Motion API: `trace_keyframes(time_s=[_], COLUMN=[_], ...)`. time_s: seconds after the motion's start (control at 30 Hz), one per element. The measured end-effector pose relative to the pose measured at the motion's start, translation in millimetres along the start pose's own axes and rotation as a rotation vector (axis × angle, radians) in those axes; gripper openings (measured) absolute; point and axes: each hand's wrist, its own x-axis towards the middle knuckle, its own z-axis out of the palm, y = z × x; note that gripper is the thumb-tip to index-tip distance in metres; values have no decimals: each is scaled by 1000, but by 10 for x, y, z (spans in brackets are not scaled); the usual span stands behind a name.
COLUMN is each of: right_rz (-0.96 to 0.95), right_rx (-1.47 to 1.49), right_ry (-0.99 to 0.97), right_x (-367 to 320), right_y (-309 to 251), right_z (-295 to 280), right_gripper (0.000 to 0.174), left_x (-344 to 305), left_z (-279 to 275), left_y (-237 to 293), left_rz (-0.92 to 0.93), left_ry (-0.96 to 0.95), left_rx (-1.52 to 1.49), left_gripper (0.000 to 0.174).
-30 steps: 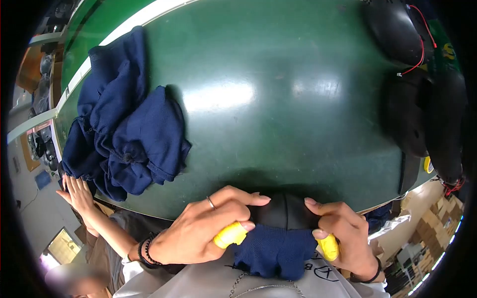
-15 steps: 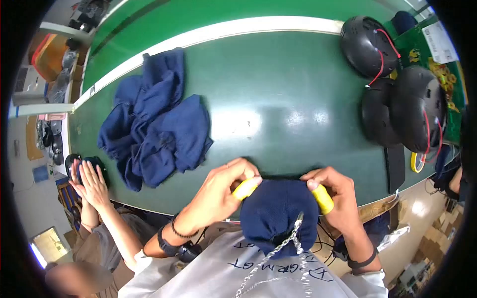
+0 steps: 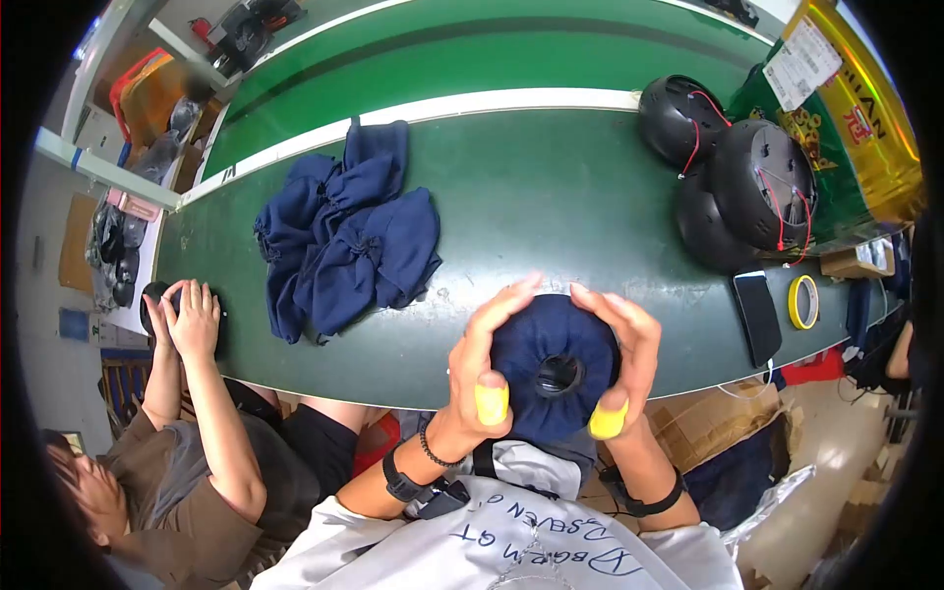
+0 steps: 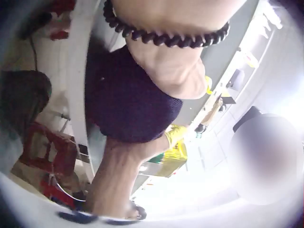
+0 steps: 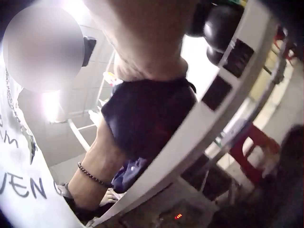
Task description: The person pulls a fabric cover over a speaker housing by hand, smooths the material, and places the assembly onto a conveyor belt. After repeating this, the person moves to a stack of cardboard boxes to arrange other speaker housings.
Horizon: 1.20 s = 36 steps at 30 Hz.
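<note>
A rounded navy fabric cover sits between both hands at the table's front edge, gathered into a ring of folds around a dark round opening. My left hand holds its left side and my right hand its right side, fingers curved along the far edge. Yellow wraps show on both thumbs, which lie at the near side. In the left wrist view the dark cover hides most of the fingers. The same cover fills the middle of the right wrist view.
Several navy cloth pieces lie heaped at left. Black round shells with red wires stand at right, beside a green and yellow box. A phone and yellow tape roll lie nearer. Another person sits at left.
The navy cover, earlier pulled over a black shell near my body, has moved forward and turned so its gathered opening faces up. My hands shifted from pinching its edge to cupping its sides.
</note>
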Motion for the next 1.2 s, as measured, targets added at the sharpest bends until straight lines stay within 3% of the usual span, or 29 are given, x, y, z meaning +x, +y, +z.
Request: trace_keyframes(time_s=[0.13, 0.2, 0.27, 0.33, 0.37, 0.43, 0.63, 0.73, 0.87, 0.93, 1.03, 1.2], right_rz=[-55, 2, -1, 197, 137, 164, 386, 426, 393, 334, 256, 334], right_rx=[-41, -164, -146, -120, -245, -208, -102, -135, -208, -271, -236, -108], right_ry=[50, -196, -162, -111, -101, -97, -152, -205, -261, -147, -270, -195], right_x=[-49, 25, 88, 68, 81, 110, 149, 183, 265, 235, 279, 155], right_y=[100, 65, 39, -23, -50, 3, 74, 46, -80, -132, -143, -7], right_z=[-39, -210, -208, -215, -154, -123, -180, -217, -277, -234, -167, -194], right_gripper=[100, 103, 101, 100, 99, 99, 111, 108, 102, 96, 98, 105], left_x=[-81, -12, 3, 66, 48, 7, 53, 73, 152, 158, 125, 203], left_z=[-83, -131, -181, -176, -170, -140, -131, -159, -209, -209, -175, -194], left_y=[1, 103, 128, 89, 58, -25, -92, -72, 36, 100, 114, 67], left_rz=[48, -67, -52, -26, -40, -24, -235, -279, -287, -251, -204, -163], left_ry=[-123, -181, -160, -266, -264, -235, -201, -237, -292, -250, -266, -384], left_rx=[120, 143, 82, 89, 88, 64, -89, -89, -9, 10, 56, 106], left_gripper=[81, 78, 76, 77, 77, 79, 82, 83, 85, 85, 84, 88])
